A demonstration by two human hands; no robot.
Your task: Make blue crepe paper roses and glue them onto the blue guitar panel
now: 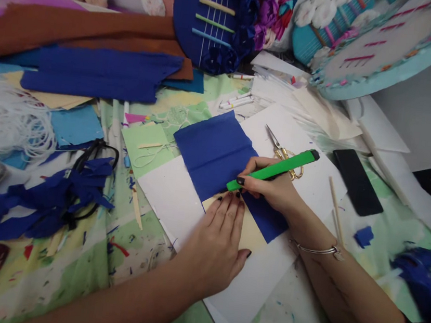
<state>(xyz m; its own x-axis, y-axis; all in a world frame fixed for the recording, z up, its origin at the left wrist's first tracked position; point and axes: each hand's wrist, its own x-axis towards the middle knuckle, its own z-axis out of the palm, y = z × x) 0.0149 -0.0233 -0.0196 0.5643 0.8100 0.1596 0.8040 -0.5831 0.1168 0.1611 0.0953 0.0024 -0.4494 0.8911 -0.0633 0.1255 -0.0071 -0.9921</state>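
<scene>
My right hand [265, 186] grips a green utility knife [283, 165], its front end low over the blue crepe paper [217, 148]. The blade cannot be made out. My left hand [220, 235] lies flat, fingers stretched out, on a cream card [256, 232] that covers part of the blue paper. The fingertips of both hands are close together along the card's upper edge. Under these lie white sheets of paper [168, 192]. Gold-handled scissors [277, 140] rest just beyond my right hand, partly hidden by the knife.
To the right are a black phone [358, 181], a wooden stick [335, 210] and blue scraps [363, 236]. White string [9, 115] and blue strips [46, 193] lie at left. Folded blue crepe paper [101, 71] and decorated round boards [205, 19] are at the back.
</scene>
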